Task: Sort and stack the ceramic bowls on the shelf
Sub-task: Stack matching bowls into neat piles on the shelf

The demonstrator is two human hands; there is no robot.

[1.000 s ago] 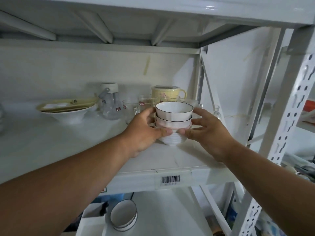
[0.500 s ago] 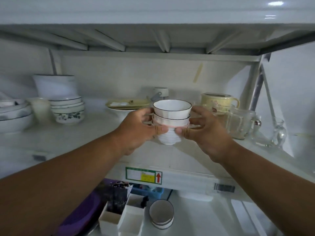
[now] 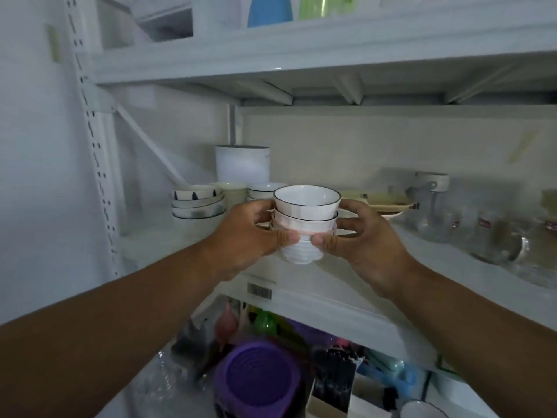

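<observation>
A stack of three small white bowls (image 3: 306, 218), the top one with a dark rim, hangs in the air in front of the white shelf (image 3: 331, 282). My left hand (image 3: 250, 236) grips its left side and my right hand (image 3: 358, 239) grips its right side, thumbs pressed on the lowest ribbed bowl. At the shelf's left end stands a stack of shallow patterned bowls (image 3: 197, 203). Behind my left hand sits another stack of dark-rimmed white bowls (image 3: 260, 188), partly hidden.
A tall white canister (image 3: 242, 162) stands at the back. A plate with yellow items (image 3: 388, 203), a glass jar (image 3: 429, 206) and glass mugs (image 3: 494, 236) fill the shelf's right. The upright post (image 3: 96, 152) bounds the left. A purple basket (image 3: 256, 378) lies below.
Both hands have carried the bowl stack leftward along the shelf; the view swung left, bringing the left post and patterned bowls near and pushing the glassware to the right.
</observation>
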